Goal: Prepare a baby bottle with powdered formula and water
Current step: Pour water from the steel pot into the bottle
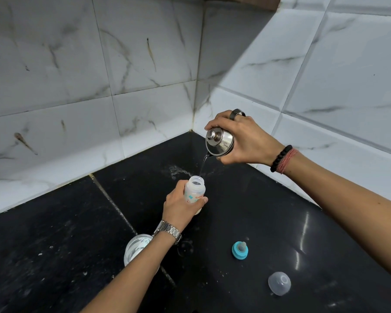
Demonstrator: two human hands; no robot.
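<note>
Counter point(269, 222): black polished stone, glossy, wet splash near back corner.
Jar point(134, 248) at 7 o'clock of bottle: clear, white powder inside, partly hidden by left forearm.
Kettle point(219, 142): small steel, smooth, tilted; right hand point(246, 141) wrapped round body, thin stream falling into bottle. Likely slick; weight unclear.
Bottle point(195, 192), frame centre: light translucent plastic, upright, open neck; left hand point(178, 205) curled round its body. Tips easily; hold low.
Cap point(279, 283), 5 o'clock: clear dome.
Nipple ring point(239, 250): teal, soft teat.

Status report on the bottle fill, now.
Left hand grips open baby bottle. Right hand tips steel kettle, water streaming in. Nipple ring and clear cap off, on counter. Nothing blocking.
</note>
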